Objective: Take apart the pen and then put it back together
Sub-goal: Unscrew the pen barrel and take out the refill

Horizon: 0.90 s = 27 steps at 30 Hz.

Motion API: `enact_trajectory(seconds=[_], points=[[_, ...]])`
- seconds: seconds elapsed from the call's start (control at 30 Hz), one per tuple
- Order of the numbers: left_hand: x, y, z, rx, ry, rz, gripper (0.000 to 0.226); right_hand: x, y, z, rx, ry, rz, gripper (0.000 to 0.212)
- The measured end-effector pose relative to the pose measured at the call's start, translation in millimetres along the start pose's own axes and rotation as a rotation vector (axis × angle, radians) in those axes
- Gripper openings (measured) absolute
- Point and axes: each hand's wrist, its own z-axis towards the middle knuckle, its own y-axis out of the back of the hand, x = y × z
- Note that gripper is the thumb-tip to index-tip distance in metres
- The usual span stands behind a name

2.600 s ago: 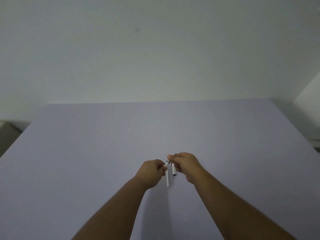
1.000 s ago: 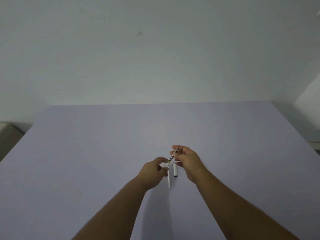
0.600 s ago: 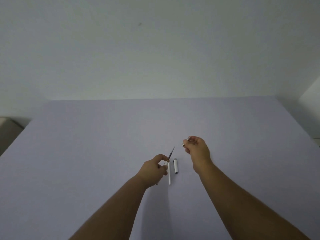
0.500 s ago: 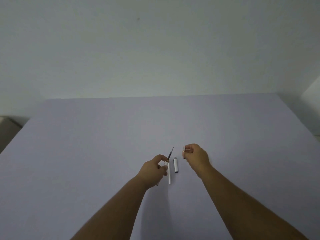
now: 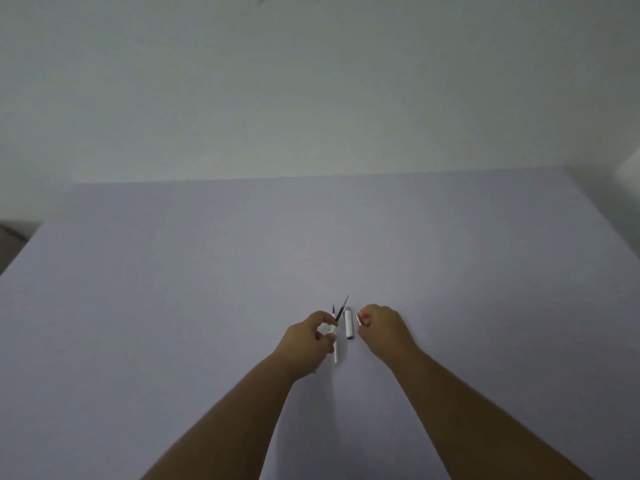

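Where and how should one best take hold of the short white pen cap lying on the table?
Pinch the short white pen cap across its middle from above, a finger on either long side. It lies flat on the table, a smooth cylinder between both hands, its sides exposed.

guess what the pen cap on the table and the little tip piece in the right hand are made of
Pen cap: probably plastic, judging by its smooth, even matte white. Tip piece in the right hand: likely metal, silvery with a bright glint, though too small to be sure.
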Motion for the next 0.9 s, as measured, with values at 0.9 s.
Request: enact_trajectory(seconds=[0.9], points=[[-8,-2,6,0.006,-0.005,0.032,0.016,3,28,-10,0.045,-0.087,0.683,0.009]])
